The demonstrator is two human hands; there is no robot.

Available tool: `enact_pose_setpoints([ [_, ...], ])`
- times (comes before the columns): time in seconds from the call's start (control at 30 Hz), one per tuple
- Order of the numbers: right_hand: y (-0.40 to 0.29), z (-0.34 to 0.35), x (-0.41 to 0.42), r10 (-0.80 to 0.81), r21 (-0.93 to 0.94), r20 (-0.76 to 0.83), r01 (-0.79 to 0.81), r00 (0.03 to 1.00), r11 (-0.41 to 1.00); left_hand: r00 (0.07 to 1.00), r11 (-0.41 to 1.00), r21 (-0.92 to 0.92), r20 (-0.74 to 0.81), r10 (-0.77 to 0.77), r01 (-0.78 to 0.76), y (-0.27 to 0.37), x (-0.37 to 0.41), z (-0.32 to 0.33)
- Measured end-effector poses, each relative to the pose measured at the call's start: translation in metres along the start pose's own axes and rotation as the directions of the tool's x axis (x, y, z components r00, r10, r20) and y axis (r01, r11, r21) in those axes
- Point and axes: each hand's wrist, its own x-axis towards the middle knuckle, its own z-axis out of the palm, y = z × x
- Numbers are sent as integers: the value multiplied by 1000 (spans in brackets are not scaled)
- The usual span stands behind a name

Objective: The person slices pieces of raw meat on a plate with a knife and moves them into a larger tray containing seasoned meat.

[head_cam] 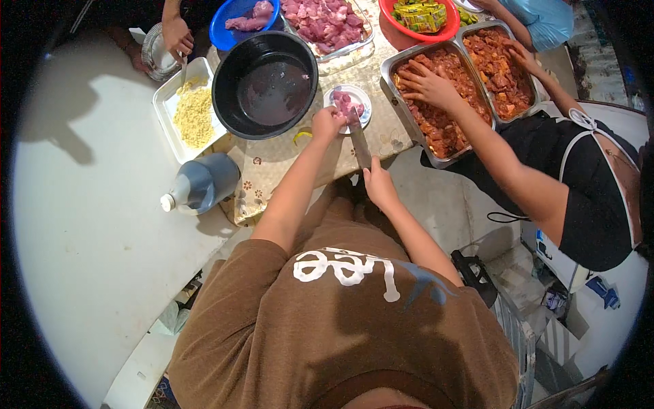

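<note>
My left hand [327, 123] grips the near left edge of a piece of raw meat [345, 104] on a small white plate [366, 116] with a patterned rim. In my right hand [379, 182] is the handle of a knife [359, 140]; its broad blade points away from me, with the tip at the meat. A large black basin [264, 84], wet inside, stands just left of the plate. Beyond it are a glass dish of cut raw meat [327, 23] and a blue bowl [217, 31] with more meat.
Metal trays of red marinated meat [440, 102] stand at right, with a person's hands in them. A red basin [420, 37] holds packets. At left are a white tray of yellow crumbs [194, 120], a jug of dark liquid [207, 181] and another person's hands.
</note>
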Motion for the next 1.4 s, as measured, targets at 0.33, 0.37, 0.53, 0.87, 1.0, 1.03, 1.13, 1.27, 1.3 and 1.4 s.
enact_pose_setpoints([
  [0.33, -4, -7, -3, 80, -20, 76, -79, 994, 997, 999, 998, 59, -22, 28, -27, -7, 4, 3],
  [0.37, -5, -6, 1, 57, -42, 57, -55, 997, 998, 999, 998, 50, -19, 29, -28, -9, 5, 3],
  [0.53, -15, -4, 17, 5, -114, 34, -1, 999, 993, 1000, 1000, 19, -8, -12, 13, -7, 6, 2],
  [0.87, -18, -14, 19, 71, -168, 54, -61, 996, 984, 997, 1000, -27, 80, 16, -14, 0, 5, -10],
  [1.0, -12, -16, 37, 5, -234, 62, 10, 998, 972, 993, 988, -131, 92, -70, 81, 3, 10, -9],
  [1.03, -11, -16, 39, -11, -254, 62, 26, 998, 967, 991, 979, -172, 103, -89, 105, 3, 12, -8],
  [1.13, -9, -15, 39, 1, -257, 74, 19, 997, 966, 995, 982, -177, 88, -47, 62, 7, 13, -8],
  [1.27, -3, -10, 37, -6, -255, 60, 22, 998, 967, 989, 975, -206, 139, -54, 82, -5, 21, -7],
  [1.3, -3, -10, 35, -8, -246, 62, 23, 998, 969, 987, 966, -242, 151, -52, 88, -7, 22, -6],
  [1.4, -5, -11, 34, 1, -248, 67, 16, 998, 969, 987, 984, -147, 140, -81, 102, -2, 23, -6],
])
